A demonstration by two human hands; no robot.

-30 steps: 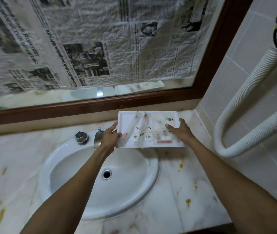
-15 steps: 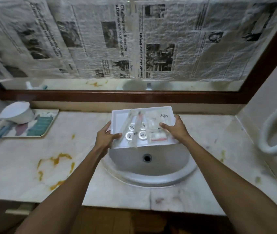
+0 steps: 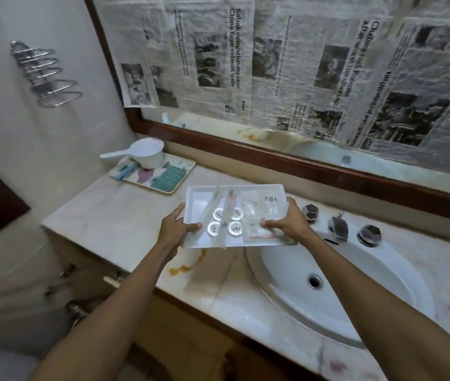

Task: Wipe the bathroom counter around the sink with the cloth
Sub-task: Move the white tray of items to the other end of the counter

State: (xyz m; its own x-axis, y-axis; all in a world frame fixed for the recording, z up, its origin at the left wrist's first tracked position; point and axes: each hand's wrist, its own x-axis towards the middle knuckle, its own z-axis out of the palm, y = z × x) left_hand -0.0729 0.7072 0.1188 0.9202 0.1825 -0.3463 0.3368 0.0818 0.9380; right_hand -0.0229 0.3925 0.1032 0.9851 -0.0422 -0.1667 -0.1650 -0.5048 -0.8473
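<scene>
Gripping the white tray's (image 3: 199,195) short ends in left hand (image 3: 175,229) and right hand (image 3: 289,220), we hold it crosswise over the counter (image 3: 114,215) at the sink's (image 3: 361,273) left rim.
</scene>
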